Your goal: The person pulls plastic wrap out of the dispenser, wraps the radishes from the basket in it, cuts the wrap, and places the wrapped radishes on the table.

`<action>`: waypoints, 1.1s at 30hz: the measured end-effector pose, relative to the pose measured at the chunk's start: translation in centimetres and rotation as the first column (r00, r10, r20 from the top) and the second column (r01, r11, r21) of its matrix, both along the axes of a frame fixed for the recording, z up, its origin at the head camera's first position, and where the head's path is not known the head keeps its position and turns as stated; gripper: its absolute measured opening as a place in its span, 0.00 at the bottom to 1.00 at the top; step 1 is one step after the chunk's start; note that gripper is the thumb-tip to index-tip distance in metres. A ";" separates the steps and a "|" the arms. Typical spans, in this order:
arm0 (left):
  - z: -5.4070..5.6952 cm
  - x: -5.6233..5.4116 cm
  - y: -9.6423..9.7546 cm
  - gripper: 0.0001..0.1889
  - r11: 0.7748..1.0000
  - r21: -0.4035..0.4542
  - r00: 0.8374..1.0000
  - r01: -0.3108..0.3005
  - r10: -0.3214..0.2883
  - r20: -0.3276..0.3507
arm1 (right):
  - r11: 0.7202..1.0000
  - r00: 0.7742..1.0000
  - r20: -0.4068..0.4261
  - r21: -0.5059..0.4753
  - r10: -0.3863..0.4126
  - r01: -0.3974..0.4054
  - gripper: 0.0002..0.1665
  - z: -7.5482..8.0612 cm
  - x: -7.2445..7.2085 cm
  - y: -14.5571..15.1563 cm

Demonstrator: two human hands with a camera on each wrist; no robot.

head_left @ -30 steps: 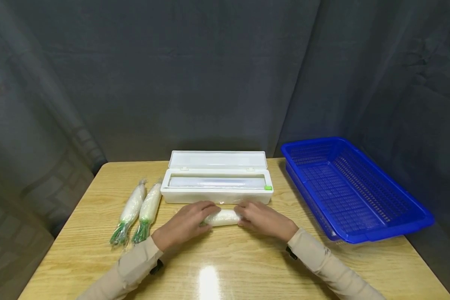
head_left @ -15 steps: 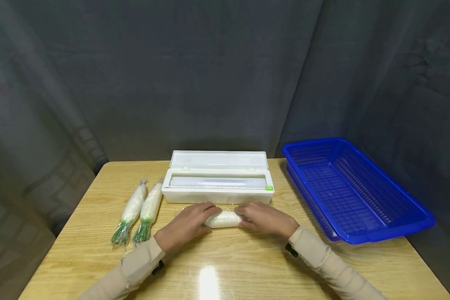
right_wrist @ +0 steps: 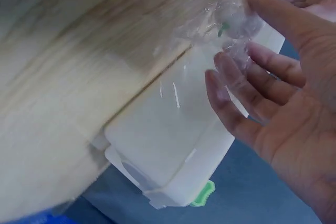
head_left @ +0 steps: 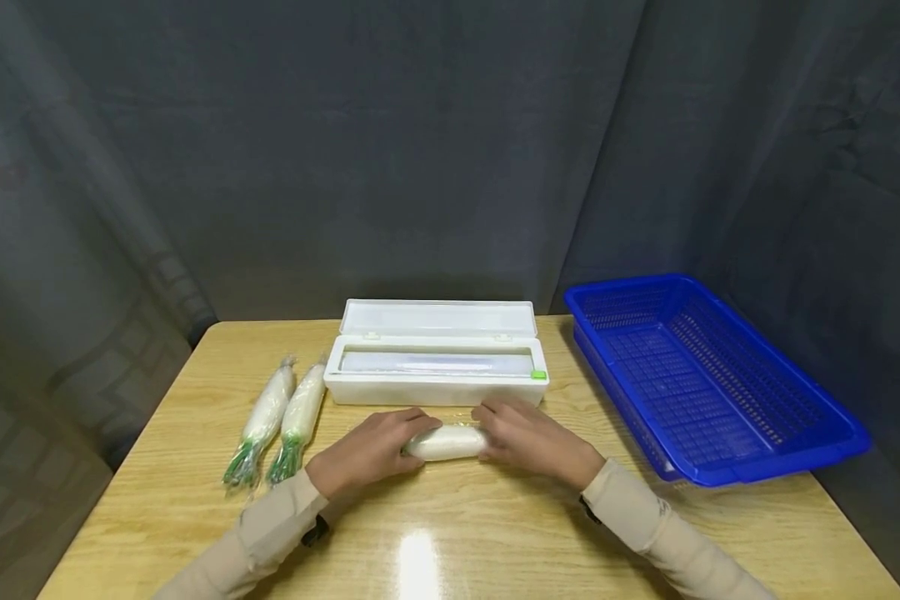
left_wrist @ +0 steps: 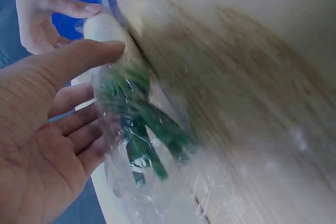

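A white radish [head_left: 450, 442] with green tops lies crosswise on the table, wrapped in clear film. My left hand [head_left: 375, 446] holds its leafy side, thumb over the root and fingers along the far side. In the left wrist view, the cut green tops [left_wrist: 142, 129] show through loose, crinkled film beyond the hand. My right hand [head_left: 536, 437] holds the other end; in the right wrist view its thumb lies on the root and its fingers [right_wrist: 236, 90] curl at the gathered film [right_wrist: 236, 51]. Just behind stands a white film dispenser [head_left: 435, 392], lid up, a film roll inside.
Two film-wrapped radishes, one outer [head_left: 268, 408] and one inner [head_left: 302, 412], lie at the left of the table [head_left: 495, 533]. A blue perforated basket [head_left: 645, 425] stands at the right. Dark curtains [head_left: 420, 150] hang behind the table's back edge.
The wrapped radish has shifted slightly towards me, away from the dispenser. My right fingers have moved a little outward at its end, baring more of the root. The left hand barely moves.
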State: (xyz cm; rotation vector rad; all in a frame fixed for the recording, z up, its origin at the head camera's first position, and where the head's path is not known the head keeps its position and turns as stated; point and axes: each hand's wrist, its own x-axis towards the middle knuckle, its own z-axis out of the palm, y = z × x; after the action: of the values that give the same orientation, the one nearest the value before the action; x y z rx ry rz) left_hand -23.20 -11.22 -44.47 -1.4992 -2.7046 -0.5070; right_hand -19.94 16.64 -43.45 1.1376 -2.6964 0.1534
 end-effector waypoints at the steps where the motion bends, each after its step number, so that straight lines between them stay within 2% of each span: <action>1: 0.1 0.0 0.0 0.29 1.000 -0.003 1.000 0.000 0.000 0.013 | 1.000 1.000 -0.015 -0.006 -0.001 0.001 0.23 0.0 0.0 0.0; 7: 0.4 -0.1 -0.1 0.28 1.000 -0.012 0.997 0.002 -0.002 0.071 | 1.000 0.998 -0.062 0.023 0.019 -0.018 0.16 0.0 0.4 -0.1; 11: 0.5 -0.2 -0.2 0.28 1.000 -0.016 0.994 0.008 -0.006 0.106 | 0.999 0.999 -0.045 0.036 0.018 -0.016 0.12 -0.1 0.8 -0.1; 16: 0.8 -0.4 -0.2 0.28 1.000 -0.017 0.989 0.015 -0.012 0.146 | 0.999 1.000 0.003 0.025 0.031 -0.031 0.14 -0.1 1.1 0.0; 20: 1.0 -0.5 -0.3 0.27 0.999 -0.031 0.986 0.026 -0.020 0.167 | 0.997 0.999 -0.018 0.067 0.039 -0.038 0.15 -0.3 1.1 -0.1; 23: 1.1 -0.4 -0.4 0.26 0.998 -0.049 0.991 0.044 -0.037 0.132 | 0.996 0.999 -0.029 0.083 0.035 -0.033 0.13 -0.3 0.9 -0.3; 27: 1.2 0.0 -0.4 0.26 0.997 -0.056 0.998 0.055 -0.055 0.014 | 0.996 0.999 -0.001 0.086 0.035 -0.035 0.11 0.0 0.6 -0.4; 33: 1.1 0.7 0.1 0.31 0.998 -0.002 0.984 0.060 -0.059 -0.168 | 0.997 0.997 0.076 0.072 0.015 -0.020 0.11 0.5 0.2 -0.4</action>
State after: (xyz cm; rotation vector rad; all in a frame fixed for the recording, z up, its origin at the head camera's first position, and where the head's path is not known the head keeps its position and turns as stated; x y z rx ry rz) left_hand -22.50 -11.07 -43.33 -1.5499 -2.5374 -0.3674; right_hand -19.75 16.27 -42.98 1.1999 -2.7800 0.1032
